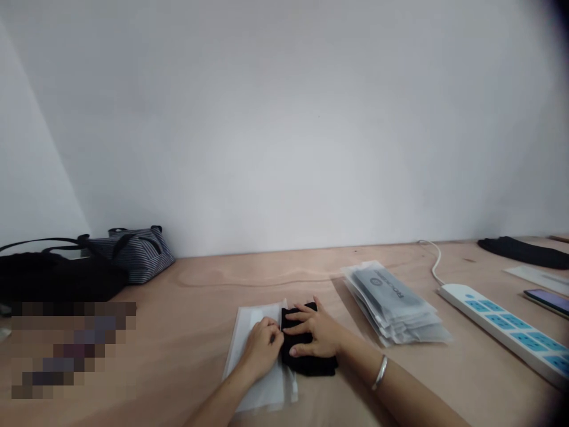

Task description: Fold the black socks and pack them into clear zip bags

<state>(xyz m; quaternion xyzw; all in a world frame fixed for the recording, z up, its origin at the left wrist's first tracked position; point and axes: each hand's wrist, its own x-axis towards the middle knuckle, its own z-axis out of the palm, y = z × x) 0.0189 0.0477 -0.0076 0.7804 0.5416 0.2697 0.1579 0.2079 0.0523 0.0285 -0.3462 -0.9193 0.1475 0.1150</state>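
Note:
A folded black cloth (313, 365) lies on the wooden table, its left edge meeting a frosted plastic bag (262, 388). My right hand (315, 332), with a silver bangle on the wrist, rests on the cloth with its fingers spread. Over the bag's right side, my left hand (265, 344) has its fingers pinched together at the edge where bag and cloth meet. What lies between those fingertips is too small to make out.
Right of my hands is a stack of filled frosted bags (391, 302). Further right are a white power strip (507, 326), a phone (549, 301) and a black cloth item (524, 251). Striped (144, 255) and black bags (57, 279) stand at left. A wall (284, 130) borders the table (178, 350).

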